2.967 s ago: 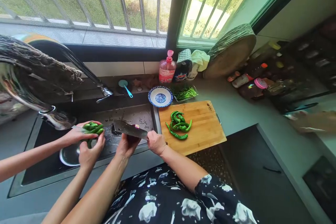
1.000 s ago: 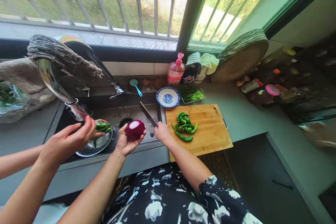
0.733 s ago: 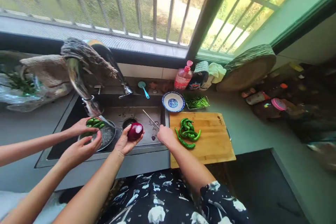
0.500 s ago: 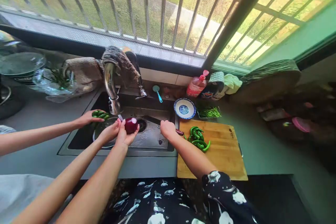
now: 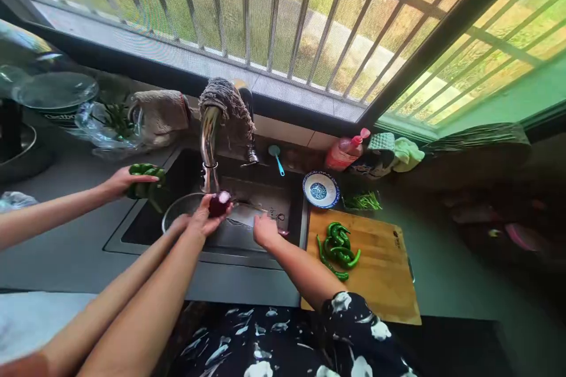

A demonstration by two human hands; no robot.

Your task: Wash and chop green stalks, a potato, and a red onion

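Observation:
My left hand point(image 5: 201, 221) grips a peeled red onion point(image 5: 219, 202) just below the tap spout point(image 5: 209, 175), over the sink point(image 5: 265, 197). My right hand point(image 5: 264, 230) is closed on a knife point(image 5: 247, 213) whose blade lies low over the sink basin, pointing left toward the onion. To the left, another person's hand point(image 5: 115, 182) holds a bunch of green peppers point(image 5: 145, 178) at the sink's left edge. That person's other hand point(image 5: 179, 225) rests at a metal bowl point(image 5: 177, 212) in the sink.
A wooden cutting board point(image 5: 380, 274) right of the sink carries several green peppers point(image 5: 338, 247). Behind it are a blue-and-white bowl point(image 5: 321, 190), a tray of green beans point(image 5: 362, 201) and a pink soap bottle point(image 5: 344, 154). Cloths hang on the tap; pots stand far left.
The view has swung left. My left hand carried the onion left to under the spout. The knife dropped from upright to low over the basin. The other person lifted the peppers leftward.

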